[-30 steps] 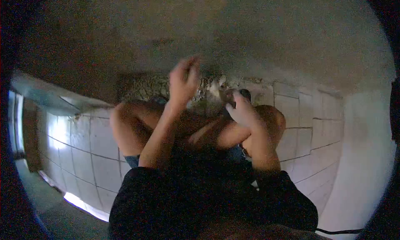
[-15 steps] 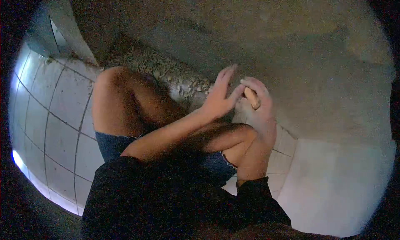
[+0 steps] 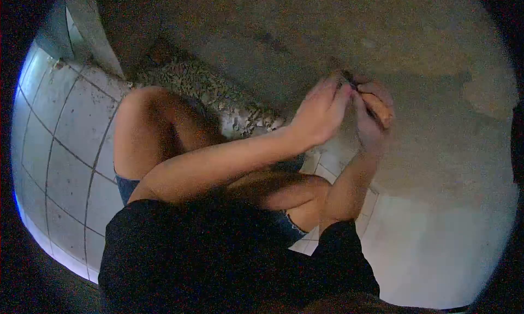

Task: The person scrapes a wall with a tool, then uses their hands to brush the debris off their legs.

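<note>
My right hand [image 3: 371, 126] is closed round a short tool with a tan, wood-like handle [image 3: 380, 109]. A dark, narrow part [image 3: 349, 84] of it points up and left; its exact kind is too blurred to make out. My left hand [image 3: 325, 108] meets my right at that dark end, fingers pinched together on it. Both hands are held up in front of the wall, beyond my bent knees. Below them, flaky chips [image 3: 202, 85] lie heaped along the foot of the wall.
A rough, patchy wall [image 3: 295, 46] rises in front, with a paler smooth surface [image 3: 436, 248] at lower right. White floor tiles [image 3: 71, 156] spread to the left. A pale upright edge [image 3: 101, 36] stands at upper left. My bent knee [image 3: 139, 115] is near the chips.
Both hands have moved up and to the right. My left hand, spread and apart from the handle before, has closed on the tool's dark end. The right hand keeps hold of the handle.
</note>
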`<act>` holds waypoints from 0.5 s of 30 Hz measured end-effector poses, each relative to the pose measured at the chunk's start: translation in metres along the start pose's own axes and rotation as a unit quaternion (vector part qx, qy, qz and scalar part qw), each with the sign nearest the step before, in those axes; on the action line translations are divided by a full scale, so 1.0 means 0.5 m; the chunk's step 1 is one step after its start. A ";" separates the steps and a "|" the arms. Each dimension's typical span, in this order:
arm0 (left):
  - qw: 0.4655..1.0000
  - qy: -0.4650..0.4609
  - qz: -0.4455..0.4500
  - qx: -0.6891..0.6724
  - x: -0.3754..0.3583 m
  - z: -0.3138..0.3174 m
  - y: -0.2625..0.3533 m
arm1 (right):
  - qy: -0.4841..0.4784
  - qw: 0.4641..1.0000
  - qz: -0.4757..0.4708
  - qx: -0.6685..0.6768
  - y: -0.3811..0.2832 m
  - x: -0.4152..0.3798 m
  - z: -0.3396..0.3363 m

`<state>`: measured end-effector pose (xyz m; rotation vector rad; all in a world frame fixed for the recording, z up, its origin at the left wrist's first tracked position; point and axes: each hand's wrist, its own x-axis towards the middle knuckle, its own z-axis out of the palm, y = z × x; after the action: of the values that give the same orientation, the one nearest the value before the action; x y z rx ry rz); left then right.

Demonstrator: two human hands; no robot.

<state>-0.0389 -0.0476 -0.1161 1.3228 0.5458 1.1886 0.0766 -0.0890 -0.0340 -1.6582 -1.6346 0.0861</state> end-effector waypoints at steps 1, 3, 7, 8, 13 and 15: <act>0.998 -0.015 0.038 0.049 -0.005 0.008 -0.018 | 0.024 0.996 -0.052 -0.069 0.031 0.004 -0.010; 0.996 -0.035 0.054 0.063 -0.013 -0.004 -0.058 | 0.042 0.984 -0.101 -0.142 0.054 0.010 -0.003; 0.990 -0.036 -0.132 -0.037 -0.015 -0.010 -0.058 | 0.016 0.990 -0.050 -0.131 0.027 -0.005 0.031; 0.990 -0.049 -0.080 -0.108 -0.004 -0.010 -0.074 | -0.027 0.988 -0.087 -0.122 0.021 -0.002 0.033; 0.997 -0.007 0.001 -0.070 -0.025 0.006 -0.096 | 0.015 0.988 -0.015 -0.154 0.012 -0.012 0.039; 0.997 -0.009 0.067 -0.033 -0.025 0.007 -0.101 | 0.022 0.984 -0.015 -0.179 0.006 -0.006 0.044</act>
<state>-0.0232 -0.0513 -0.1660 1.3292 0.4071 1.2921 0.0663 -0.0807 -0.0520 -1.8844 -1.7132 -0.2719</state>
